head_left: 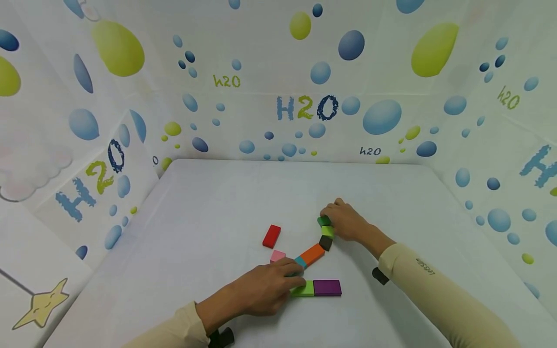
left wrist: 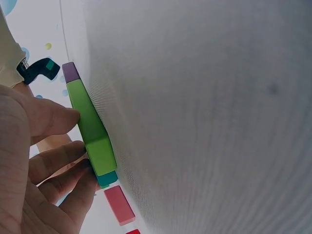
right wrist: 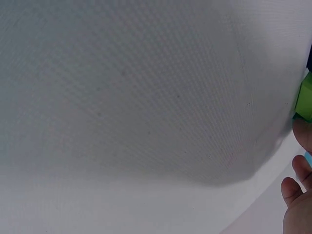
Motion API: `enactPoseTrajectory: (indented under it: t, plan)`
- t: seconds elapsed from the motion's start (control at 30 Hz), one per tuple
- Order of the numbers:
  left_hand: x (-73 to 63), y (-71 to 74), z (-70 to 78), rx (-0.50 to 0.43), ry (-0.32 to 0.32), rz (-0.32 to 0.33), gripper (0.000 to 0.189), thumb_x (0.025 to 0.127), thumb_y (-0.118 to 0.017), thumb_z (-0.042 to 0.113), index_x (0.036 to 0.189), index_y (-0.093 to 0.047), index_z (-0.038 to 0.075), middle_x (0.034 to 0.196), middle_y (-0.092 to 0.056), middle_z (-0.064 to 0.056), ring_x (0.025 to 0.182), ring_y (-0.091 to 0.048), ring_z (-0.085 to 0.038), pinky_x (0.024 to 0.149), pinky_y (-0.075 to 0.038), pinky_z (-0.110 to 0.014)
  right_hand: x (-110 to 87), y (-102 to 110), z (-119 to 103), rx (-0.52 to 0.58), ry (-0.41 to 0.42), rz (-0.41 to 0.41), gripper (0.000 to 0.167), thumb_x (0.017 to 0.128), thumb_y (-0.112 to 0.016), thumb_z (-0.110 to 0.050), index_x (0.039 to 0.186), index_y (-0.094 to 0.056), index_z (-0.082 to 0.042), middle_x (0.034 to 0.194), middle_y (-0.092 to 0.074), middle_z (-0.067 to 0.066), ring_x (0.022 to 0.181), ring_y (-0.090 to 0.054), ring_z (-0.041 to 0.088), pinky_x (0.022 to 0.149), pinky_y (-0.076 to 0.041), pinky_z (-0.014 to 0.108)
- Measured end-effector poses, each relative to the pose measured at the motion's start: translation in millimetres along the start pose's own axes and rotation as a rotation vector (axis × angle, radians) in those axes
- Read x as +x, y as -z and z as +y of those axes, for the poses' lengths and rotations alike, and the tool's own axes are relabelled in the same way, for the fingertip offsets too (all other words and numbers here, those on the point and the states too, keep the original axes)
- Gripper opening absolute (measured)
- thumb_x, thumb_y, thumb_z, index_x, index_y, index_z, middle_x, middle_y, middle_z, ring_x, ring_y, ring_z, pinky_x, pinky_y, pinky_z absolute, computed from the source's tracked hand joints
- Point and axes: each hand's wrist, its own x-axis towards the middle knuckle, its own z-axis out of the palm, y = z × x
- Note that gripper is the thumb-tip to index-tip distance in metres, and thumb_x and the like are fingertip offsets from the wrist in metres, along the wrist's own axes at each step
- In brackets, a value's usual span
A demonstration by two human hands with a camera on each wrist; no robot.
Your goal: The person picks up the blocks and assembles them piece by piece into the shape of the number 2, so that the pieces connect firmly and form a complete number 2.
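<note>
My left hand (head_left: 270, 287) lies over the near blocks, its thumb touching a light green block (head_left: 306, 290) that stands end to end with a purple block (head_left: 328, 288). In the left wrist view its rather straight fingers reach behind the light green block, near a teal block (left wrist: 107, 179). My right hand (head_left: 346, 221) pinches a dark green block (head_left: 324, 221) at the far end of a curved row. That row continues through a small light green block (head_left: 327, 232), a black block (head_left: 325, 243) and an orange block (head_left: 312, 254) to the teal block. Its fingertips are partly hidden.
A pink block (head_left: 277, 255) lies just beyond the left hand, partly covered by it. Farther back a red block (head_left: 271, 236) lies apart on the white tabletop (head_left: 209, 203). Printed walls (head_left: 261, 125) enclose the table's back and sides.
</note>
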Motion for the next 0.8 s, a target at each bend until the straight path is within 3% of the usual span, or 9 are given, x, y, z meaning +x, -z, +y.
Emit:
enactPoseTrajectory:
  t: [0.8]
  plan:
    - [-0.1,-0.5,-1.9,-0.01,-0.007,0.0,0.04,0.095,-0.062,0.012,0.134,-0.065,0.023,0.14,-0.057,0.001,0.132,-0.049,-0.017,0.094,-0.056,-0.031,2.6,1.2,-4.1,0.019,-0.001,-0.012,0.037,0.086,-0.075,0.002,0.12,-0.068,-0.008,0.118,-0.069,0.008,0.103,-0.051,0.027,0.091,-0.051,0.042]
